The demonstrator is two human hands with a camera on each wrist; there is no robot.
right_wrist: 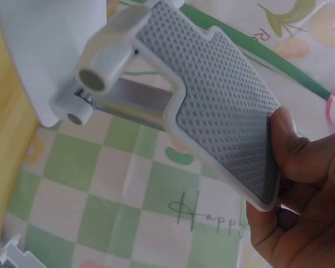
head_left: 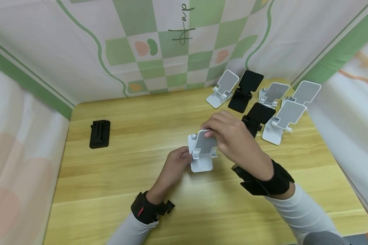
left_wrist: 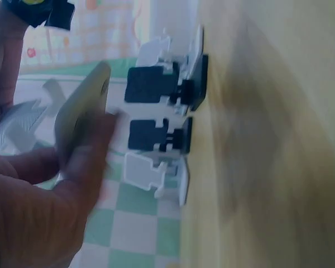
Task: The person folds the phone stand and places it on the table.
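Note:
Both hands hold a white phone stand (head_left: 201, 164) above the middle of the table. My left hand (head_left: 176, 165) grips the left edge of its flat base (left_wrist: 84, 106), thumb and fingers on either side in the left wrist view. At the top of the tilted upper plate, my right hand (head_left: 233, 136) pinches the edge between thumb and fingers. The right wrist view shows that plate's grey textured pad (right_wrist: 223, 100), with the thumb on it. A metal arm (right_wrist: 137, 100) joins the plate to the base, and the stand is unfolded.
Several opened stands are grouped at the back right of the wooden table (head_left: 135, 136), among them a white stand (head_left: 228, 82) and a black stand (head_left: 246, 86). A folded black stand (head_left: 99, 134) lies at the left. Patterned cloth (head_left: 147, 64) hangs behind the table.

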